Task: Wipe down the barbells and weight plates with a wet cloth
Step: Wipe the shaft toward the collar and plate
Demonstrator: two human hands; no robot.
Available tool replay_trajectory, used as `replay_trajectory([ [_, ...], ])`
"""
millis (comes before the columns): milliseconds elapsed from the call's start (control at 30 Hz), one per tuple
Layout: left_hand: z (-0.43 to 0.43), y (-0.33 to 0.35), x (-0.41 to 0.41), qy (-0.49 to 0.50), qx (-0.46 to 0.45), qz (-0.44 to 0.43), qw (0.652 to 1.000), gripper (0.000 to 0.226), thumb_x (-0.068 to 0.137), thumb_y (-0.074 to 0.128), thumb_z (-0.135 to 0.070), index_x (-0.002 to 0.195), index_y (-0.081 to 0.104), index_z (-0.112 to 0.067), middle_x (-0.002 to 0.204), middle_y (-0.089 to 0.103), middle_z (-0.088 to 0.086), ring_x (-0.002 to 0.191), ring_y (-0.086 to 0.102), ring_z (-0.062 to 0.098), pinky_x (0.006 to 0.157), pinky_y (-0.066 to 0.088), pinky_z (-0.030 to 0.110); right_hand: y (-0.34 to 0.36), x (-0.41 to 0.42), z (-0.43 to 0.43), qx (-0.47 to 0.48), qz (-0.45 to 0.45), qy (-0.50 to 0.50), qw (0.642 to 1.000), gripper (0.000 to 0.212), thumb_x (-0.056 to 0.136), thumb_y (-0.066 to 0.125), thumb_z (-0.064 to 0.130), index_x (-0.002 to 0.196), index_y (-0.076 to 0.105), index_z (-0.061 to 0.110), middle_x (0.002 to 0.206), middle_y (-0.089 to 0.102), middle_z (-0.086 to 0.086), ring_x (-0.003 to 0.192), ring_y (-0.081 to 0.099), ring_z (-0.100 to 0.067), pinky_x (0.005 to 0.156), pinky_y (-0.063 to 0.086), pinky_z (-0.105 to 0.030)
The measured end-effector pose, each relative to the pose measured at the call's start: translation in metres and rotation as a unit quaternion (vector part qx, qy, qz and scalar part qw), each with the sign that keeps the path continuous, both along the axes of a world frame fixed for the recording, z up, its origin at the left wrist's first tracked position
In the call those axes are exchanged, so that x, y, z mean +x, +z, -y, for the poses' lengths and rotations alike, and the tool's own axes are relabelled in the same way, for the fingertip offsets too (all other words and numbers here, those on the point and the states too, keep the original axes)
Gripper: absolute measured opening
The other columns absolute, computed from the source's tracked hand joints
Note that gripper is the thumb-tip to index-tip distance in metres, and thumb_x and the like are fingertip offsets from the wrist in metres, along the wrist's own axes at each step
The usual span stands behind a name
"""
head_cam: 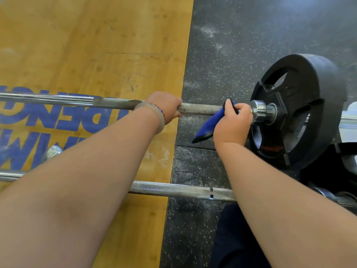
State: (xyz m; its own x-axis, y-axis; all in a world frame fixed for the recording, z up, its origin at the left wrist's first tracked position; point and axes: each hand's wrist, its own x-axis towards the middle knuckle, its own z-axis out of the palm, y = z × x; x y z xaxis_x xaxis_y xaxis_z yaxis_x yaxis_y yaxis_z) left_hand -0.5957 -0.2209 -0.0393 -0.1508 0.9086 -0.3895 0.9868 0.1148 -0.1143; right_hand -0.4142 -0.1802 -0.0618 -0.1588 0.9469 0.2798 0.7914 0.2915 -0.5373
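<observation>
Right hand [232, 120] is clamped around the blue cloth [210, 123], which is wrapped over the barbell [201, 108] right up against the chrome collar [260, 111]; a loose tail of cloth hangs down on the near side. My left hand [166, 105] has its fingers curled over the same bar's knurled section, a bit further in (there's a pale bangle [156, 115] on that wrist). Just past the collar sits a black weight plate [318, 105], upright on the sleeve. A second barbell [173, 189] lies closer to me, under both forearms. The bars cross from the wooden platform [96, 45] onto the speckled rubber floor [231, 45].
</observation>
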Motion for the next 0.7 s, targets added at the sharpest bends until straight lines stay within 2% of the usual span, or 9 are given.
replay_trajectory([
  [33,0.0,0.0,0.0,-0.002,0.004,-0.004,1.0,0.027,0.099,0.041,-0.044,0.098,0.045,-0.018,0.068,0.046,-0.003,0.063,0.046,0.016,0.055,0.038,0.028,-0.001,-0.001,-0.001,-0.013,-0.01,-0.012,1.0,0.011,0.097,0.05,0.028,0.092,0.053,0.02,0.094,0.044,0.009,0.092,0.046,-0.017,0.081,0.035,-0.026],
  [100,0.006,-0.007,0.003,0.005,0.046,-0.008,0.999,0.032,0.1,0.04,-0.042,0.117,0.048,-0.016,0.082,0.056,0.0,0.079,0.054,0.021,0.085,0.044,0.033,0.002,-0.012,0.007,-0.023,-0.022,0.055,0.998,0.011,0.096,0.052,0.021,0.1,0.057,0.013,0.097,0.047,0.003,0.093,0.048,-0.022,0.082,0.041,-0.034],
  [167,0.017,-0.023,0.012,0.039,0.098,0.006,0.994,0.047,0.101,0.038,-0.037,0.144,0.032,-0.017,0.122,0.057,0.006,0.115,0.051,0.025,0.109,0.026,0.037,-0.006,-0.022,0.02,-0.001,0.024,0.181,0.983,0.019,0.087,0.062,0.004,0.106,0.064,0.007,0.098,0.054,-0.008,0.089,0.052,-0.031,0.076,0.048,-0.042],
  [267,0.032,-0.043,0.024,0.08,0.182,0.01,0.98,0.054,0.103,0.034,-0.027,0.152,0.013,-0.018,0.155,0.025,0.011,0.143,0.021,0.025,0.117,0.007,0.038,-0.023,-0.026,0.029,0.079,0.115,0.234,0.962,0.043,0.071,0.067,-0.003,0.112,0.068,0.008,0.103,0.06,-0.015,0.092,0.05,-0.035,0.075,0.048,-0.044],
  [333,0.036,-0.048,0.026,0.085,0.217,0.016,0.972,0.054,0.102,0.038,-0.023,0.152,0.017,-0.016,0.155,0.023,0.013,0.144,0.019,0.027,0.117,0.004,0.039,-0.025,-0.02,0.025,0.093,0.12,0.188,0.97,0.042,0.075,0.059,0.004,0.116,0.067,0.012,0.107,0.06,-0.013,0.098,0.044,-0.031,0.078,0.047,-0.043],
  [433,0.035,-0.049,0.024,0.086,0.234,0.026,0.968,0.053,0.099,0.046,-0.018,0.149,0.029,-0.014,0.15,0.034,0.015,0.141,0.028,0.03,0.116,0.011,0.041,-0.021,-0.017,0.019,0.042,0.087,0.114,0.989,0.046,0.076,0.062,-0.005,0.12,0.064,0.008,0.108,0.059,-0.017,0.096,0.052,-0.038,0.078,0.046,-0.046],
  [533,0.03,-0.048,0.023,0.095,0.226,0.039,0.969,0.05,0.097,0.05,-0.021,0.145,0.038,-0.013,0.145,0.043,0.015,0.137,0.035,0.03,0.114,0.017,0.041,-0.019,-0.035,0.025,0.021,0.102,0.123,0.987,0.039,0.083,0.055,0.008,0.121,0.062,0.004,0.121,0.058,-0.018,0.109,0.052,-0.039,0.091,0.042,-0.05],
  [600,0.028,-0.048,0.024,0.092,0.228,0.038,0.968,0.048,0.093,0.056,-0.027,0.138,0.047,-0.013,0.135,0.053,0.014,0.128,0.045,0.031,0.11,0.026,0.042,-0.024,-0.041,0.03,0.028,0.136,0.177,0.974,0.044,0.091,0.045,0.019,0.131,0.054,0.005,0.138,0.049,-0.016,0.13,0.041,-0.035,0.111,0.023,-0.047],
  [700,0.028,-0.045,0.02,0.083,0.261,0.027,0.961,0.04,0.088,0.062,-0.033,0.124,0.057,-0.015,0.107,0.062,0.007,0.104,0.055,0.03,0.094,0.038,0.04,-0.025,-0.031,0.02,0.013,0.186,0.197,0.963,0.054,0.096,0.041,0.011,0.148,0.029,0.011,0.156,0.024,-0.008,0.146,0.012,-0.026,0.116,-0.008,-0.039],
])
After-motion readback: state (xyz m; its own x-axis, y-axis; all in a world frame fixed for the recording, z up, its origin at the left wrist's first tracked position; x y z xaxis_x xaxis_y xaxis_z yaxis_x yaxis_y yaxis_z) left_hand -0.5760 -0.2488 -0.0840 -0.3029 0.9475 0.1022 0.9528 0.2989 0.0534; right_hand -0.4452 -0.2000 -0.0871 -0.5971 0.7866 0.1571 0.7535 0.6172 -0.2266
